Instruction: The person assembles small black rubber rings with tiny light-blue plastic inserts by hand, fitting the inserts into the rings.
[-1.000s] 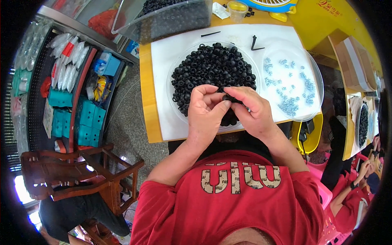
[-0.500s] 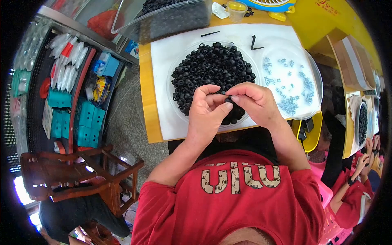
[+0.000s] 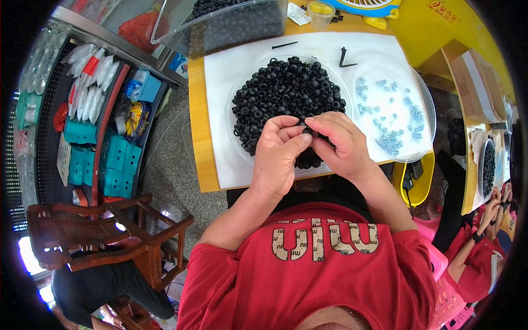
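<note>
Over the near edge of a heap of small black ring-shaped parts, my two hands meet at the fingertips. A black ring-shaped part shows between them, mostly covered by the fingers. My left hand pinches it between thumb and forefinger. From the other side my right hand has its thumb and fingers closed at the same part; whether it also holds a tiny clear piece is hidden. The heap lies in a round clear tray. To the right, small clear pieces are scattered on another round clear tray.
A large clear bin of black parts stands at the back left, with a small clear cup and a blue-yellow fan beside it. Two thin black tools lie on the white sheet. A wooden chair stands left; co-workers sit right.
My right hand has turned slightly and its fingers have shifted around the small part. My left hand stays nearly in place, its thumb moved a little up.
</note>
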### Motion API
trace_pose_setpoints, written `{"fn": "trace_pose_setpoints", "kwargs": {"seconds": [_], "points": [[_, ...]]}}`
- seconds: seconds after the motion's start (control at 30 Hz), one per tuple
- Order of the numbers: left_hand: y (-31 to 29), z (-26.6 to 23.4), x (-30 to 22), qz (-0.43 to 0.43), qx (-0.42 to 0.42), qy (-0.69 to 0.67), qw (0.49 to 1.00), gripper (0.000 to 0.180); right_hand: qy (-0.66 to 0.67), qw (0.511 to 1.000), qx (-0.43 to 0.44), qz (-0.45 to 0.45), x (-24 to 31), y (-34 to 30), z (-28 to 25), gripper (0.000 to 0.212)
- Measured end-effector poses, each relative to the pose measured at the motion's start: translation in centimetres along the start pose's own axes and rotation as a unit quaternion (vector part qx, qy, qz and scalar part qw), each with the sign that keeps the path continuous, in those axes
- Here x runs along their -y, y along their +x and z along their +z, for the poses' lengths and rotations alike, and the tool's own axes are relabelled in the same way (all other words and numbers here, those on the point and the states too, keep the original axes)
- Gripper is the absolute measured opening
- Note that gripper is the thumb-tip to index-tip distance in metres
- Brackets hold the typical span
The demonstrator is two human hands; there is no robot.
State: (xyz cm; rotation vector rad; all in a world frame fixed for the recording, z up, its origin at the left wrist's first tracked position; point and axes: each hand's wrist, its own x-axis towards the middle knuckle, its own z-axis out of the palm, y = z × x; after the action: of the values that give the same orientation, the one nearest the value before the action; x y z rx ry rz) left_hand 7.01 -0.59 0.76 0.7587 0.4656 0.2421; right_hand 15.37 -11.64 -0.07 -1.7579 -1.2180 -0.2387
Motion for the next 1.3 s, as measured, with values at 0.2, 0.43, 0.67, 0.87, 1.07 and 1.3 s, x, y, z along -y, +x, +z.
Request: {"fn": "trace_pose_setpoints", "kwargs": {"seconds": [0.2,0.43,0.67,0.87,1.07,1.3], "points": [[-0.2,-0.1,-0.4,-0.035,0.022,0.001,0.999,0.031,0.014,0.999,0.025,-0.017,-0.3,0.3,-0.8,0.030],[-0.4,-0.4,-0.8,-0.048,0.038,0.038,0.997,0.035,0.015,0.997,0.055,-0.057,-0.3,0.5,-1.3,0.030],[0.0,0.3,-1.5,-0.063,0.068,0.089,0.992,0.043,0.078,0.997,0.024,-0.004,-0.8,0.1,-1.5,0.032],[0.1,0.0,-1.3,-0.032,0.075,0.139,0.987,0.043,0.101,0.994,0.044,0.027,-0.6,0.0,-1.4,0.034],[0.1,0.0,-1.3,-0.041,0.066,0.155,0.985,0.041,0.069,0.995,0.072,0.019,-0.7,-0.1,-1.2,0.036],[0.1,-0.2,-1.5,-0.063,0.074,0.149,0.984,0.038,0.023,0.995,0.074,-0.059,-1.1,-0.2,-0.8,0.034]]}}
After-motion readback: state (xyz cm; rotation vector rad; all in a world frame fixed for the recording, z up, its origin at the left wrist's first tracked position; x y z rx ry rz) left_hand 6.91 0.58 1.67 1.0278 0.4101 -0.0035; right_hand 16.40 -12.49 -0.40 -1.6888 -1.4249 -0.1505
